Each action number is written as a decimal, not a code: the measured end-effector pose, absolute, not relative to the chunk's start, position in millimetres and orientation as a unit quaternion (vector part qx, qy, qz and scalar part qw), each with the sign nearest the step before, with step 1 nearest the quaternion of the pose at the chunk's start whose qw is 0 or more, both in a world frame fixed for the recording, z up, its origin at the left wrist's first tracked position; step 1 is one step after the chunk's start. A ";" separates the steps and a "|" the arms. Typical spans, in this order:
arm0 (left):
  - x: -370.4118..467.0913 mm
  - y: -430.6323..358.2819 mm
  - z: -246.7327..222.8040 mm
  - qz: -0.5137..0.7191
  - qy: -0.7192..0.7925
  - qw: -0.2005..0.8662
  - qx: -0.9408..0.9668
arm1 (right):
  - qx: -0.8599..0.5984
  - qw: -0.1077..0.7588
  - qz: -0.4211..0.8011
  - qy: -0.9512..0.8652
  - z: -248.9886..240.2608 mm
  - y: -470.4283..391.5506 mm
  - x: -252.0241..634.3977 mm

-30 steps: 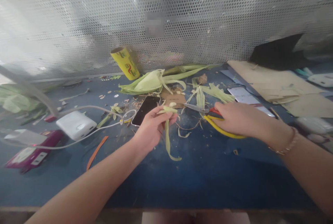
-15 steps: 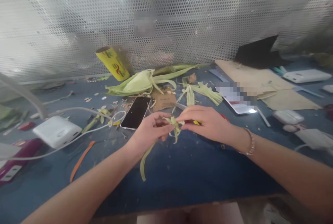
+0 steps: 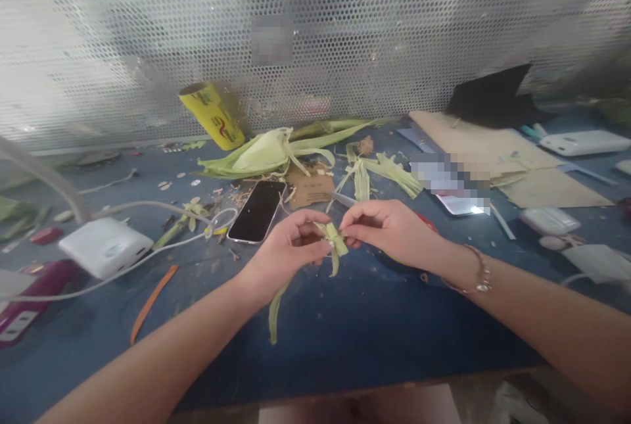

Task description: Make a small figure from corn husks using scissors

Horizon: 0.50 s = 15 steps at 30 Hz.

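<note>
My left hand [image 3: 290, 244] pinches a folded, tied-looking piece of pale green corn husk [image 3: 337, 240] between thumb and fingers. A long husk strip [image 3: 277, 315] trails down below that hand. My right hand [image 3: 387, 230] is closed, its fingertips pressed at the right end of the same husk piece. Just behind my hands, a metal blade tip [image 3: 344, 198] points left, its other end hidden by my right hand. A red object [image 3: 428, 223] shows partly behind that hand. Beyond lie a knotted husk piece [image 3: 362, 177] and a brown cardboard scrap [image 3: 311, 187].
A black-screened phone [image 3: 257, 212] lies left of centre, near a white power adapter [image 3: 106, 246] with cables. Large husks [image 3: 263, 153] and a yellow tube [image 3: 213, 116] sit at the back. Brown paper sheets [image 3: 486, 141] and another phone [image 3: 461, 204] are at right. An orange strip [image 3: 154, 302] lies front left.
My right fingers have shifted slightly and closed more at the husk's end, showing more of the folded husk. A yellow bit beneath my right hand is no longer visible. My left hand stays nearly still.
</note>
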<state>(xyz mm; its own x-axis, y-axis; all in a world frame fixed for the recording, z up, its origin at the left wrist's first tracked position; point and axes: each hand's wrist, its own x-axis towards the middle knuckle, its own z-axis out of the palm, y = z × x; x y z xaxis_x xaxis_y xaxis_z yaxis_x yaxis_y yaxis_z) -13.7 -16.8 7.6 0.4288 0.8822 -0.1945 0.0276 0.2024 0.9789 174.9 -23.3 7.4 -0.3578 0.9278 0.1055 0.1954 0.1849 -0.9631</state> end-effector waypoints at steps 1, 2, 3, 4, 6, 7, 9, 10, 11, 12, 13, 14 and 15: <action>-13.4 -17.3 6.8 0.339 0.421 0.652 0.532 | -0.424 0.383 0.477 -0.668 8.1 -24.3 174.1; -13.0 -17.9 5.9 0.349 0.417 0.656 0.523 | -0.427 0.387 0.473 -0.667 8.3 -25.4 173.2; -12.5 -18.6 5.2 0.356 0.413 0.662 0.514 | -0.429 0.389 0.471 -0.666 8.0 -26.6 172.1; -11.9 -19.6 4.6 0.359 0.408 0.670 0.506 | -0.429 0.392 0.469 -0.665 7.2 -27.9 170.9; -10.1 -22.2 4.7 0.361 0.409 0.672 0.501 | -0.431 0.400 0.455 -0.669 5.1 -30.4 168.1; -8.9 -23.6 5.2 0.360 0.415 0.665 0.506 | -0.434 0.402 0.443 -0.674 4.3 -31.7 166.6; -6.4 -26.5 6.9 0.366 0.429 0.646 0.513 | -0.438 0.404 0.412 -0.689 3.6 -34.0 163.7; -5.3 -27.7 7.8 0.371 0.434 0.643 0.511 | -0.441 0.409 0.395 -0.695 3.9 -34.9 162.6; -4.4 -28.5 8.5 0.376 0.436 0.647 0.501 | -0.444 0.413 0.381 -0.698 4.5 -35.7 161.7; -3.8 -28.9 9.1 0.378 0.435 0.658 0.485 | -0.446 0.421 0.368 -0.698 5.4 -36.3 161.1; -3.4 -29.0 9.6 0.379 0.434 0.670 0.468 | -0.448 0.429 0.358 -0.698 6.5 -36.8 160.8; -3.3 -28.8 10.1 0.378 0.434 0.681 0.453 | -0.448 0.435 0.349 -0.699 7.6 -37.3 160.6; -3.4 -28.5 10.5 0.376 0.435 0.688 0.443 | -0.449 0.438 0.343 -0.699 8.6 -37.8 160.6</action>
